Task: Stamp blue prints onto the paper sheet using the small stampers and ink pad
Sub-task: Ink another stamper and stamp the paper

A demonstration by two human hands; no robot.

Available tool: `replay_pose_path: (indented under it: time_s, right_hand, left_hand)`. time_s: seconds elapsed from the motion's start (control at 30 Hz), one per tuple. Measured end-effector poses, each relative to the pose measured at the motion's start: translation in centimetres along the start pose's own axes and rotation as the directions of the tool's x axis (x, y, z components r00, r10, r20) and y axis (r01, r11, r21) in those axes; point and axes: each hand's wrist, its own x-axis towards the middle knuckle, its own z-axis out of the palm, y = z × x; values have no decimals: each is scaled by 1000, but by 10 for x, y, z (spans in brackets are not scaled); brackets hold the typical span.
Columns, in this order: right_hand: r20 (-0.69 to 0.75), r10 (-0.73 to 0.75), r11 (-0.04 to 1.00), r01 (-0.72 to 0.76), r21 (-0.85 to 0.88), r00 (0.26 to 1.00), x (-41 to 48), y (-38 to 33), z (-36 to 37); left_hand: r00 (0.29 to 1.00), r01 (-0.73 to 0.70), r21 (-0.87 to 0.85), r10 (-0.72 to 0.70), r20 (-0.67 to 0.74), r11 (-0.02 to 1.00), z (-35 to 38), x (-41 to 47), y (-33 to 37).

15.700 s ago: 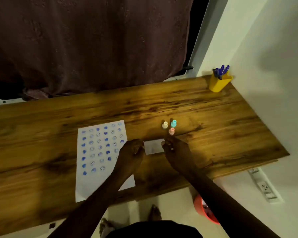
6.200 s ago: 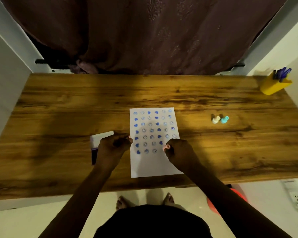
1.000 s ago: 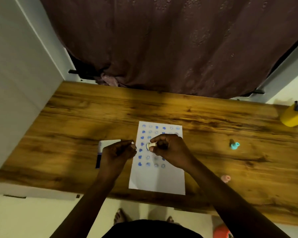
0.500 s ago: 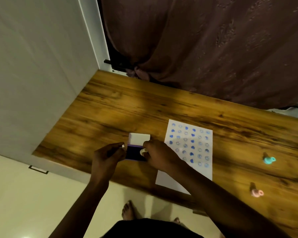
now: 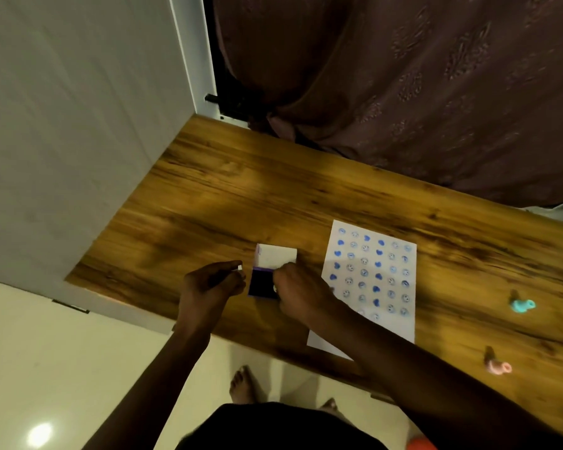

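The ink pad [image 5: 262, 282] lies open on the wooden table [image 5: 241, 196], its white lid [image 5: 276, 254] folded back and its dark blue pad facing up. My right hand [image 5: 301, 292] presses a small cream stamper onto the pad's right edge; only a sliver of the stamper shows under the fingers. My left hand [image 5: 213, 282] rests at the pad's left side, fingers curled and pinched beside its edge. The white paper sheet [image 5: 371, 280], covered with several rows of blue heart and smiley prints, lies to the right of the pad.
A teal stamper [image 5: 522, 305] and a pink stamper [image 5: 498, 367] lie on their sides on the table to the right of the sheet. A white wall stands at the left, a dark curtain behind the table. The table's near edge runs below my hands.
My right hand carried the cream stamper from the sheet leftward to the ink pad and stays pressed on it. The view has swung left. My left hand stays beside the pad.
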Motion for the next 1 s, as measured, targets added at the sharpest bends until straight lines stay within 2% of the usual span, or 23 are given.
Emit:
replay_pose_path:
  time_s: [0.23,0.43,0.53,0.63,0.73,0.8,0.9,1.0]
  right_hand:
    - [21,-14,999,15,-32,1000,1,-5,-6]
    - [18,-20,1000,19,23,1000,4,-2,-15]
    - [11,35,993,-36,113,999,3,4,-18]
    - [-11,123,946,-114,303,992,3,18,-17]
    - [-20,195,841,-156,518,981,-8,42,-20]
    - [-16,259,736,-187,651,966,-23,60,-25]
    - [21,367,491,-213,845,930,-56,90,-30]
    - [50,450,222,-166,961,892,-95,115,-35]
  left_hand:
    - [999,-23,41,22,42,999,9,2,5]
    - [995,-79,62,75,64,995,11,0,17]
    - [991,-111,76,105,80,991,14,-3,22]
    - [989,-115,111,103,110,987,20,-1,21]
    - [989,-68,76,58,137,995,38,-6,20]
    - [985,-49,57,39,167,997,53,-10,21]
    - [970,-25,38,15,244,999,83,-19,21]
    - [957,-27,73,5,290,997,114,-27,19]
